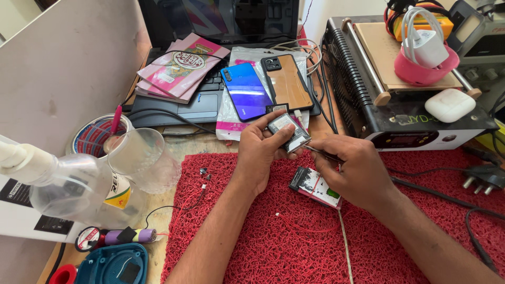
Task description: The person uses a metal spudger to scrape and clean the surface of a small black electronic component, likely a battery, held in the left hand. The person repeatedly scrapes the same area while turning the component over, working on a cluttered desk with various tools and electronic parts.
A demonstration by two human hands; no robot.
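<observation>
Mid-repair: left grip (261, 144) closed around small battery pack (288, 131), right grip (350, 165) pinching tweezers (322, 154) at its edge; next, probably steady prying.

Phone repair workbench, heating plate machine (400, 100), loose phones (246, 90), laptop (210, 31), red work mat (273, 247), cables

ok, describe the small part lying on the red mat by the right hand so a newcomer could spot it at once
Start at the red mat that covers the desk in front of the laptop. Just under the right hand, below the small grey module held in the left hand, lies a small flat battery pack. It alone is white with a black end, a green patch and thin red wires.
</observation>
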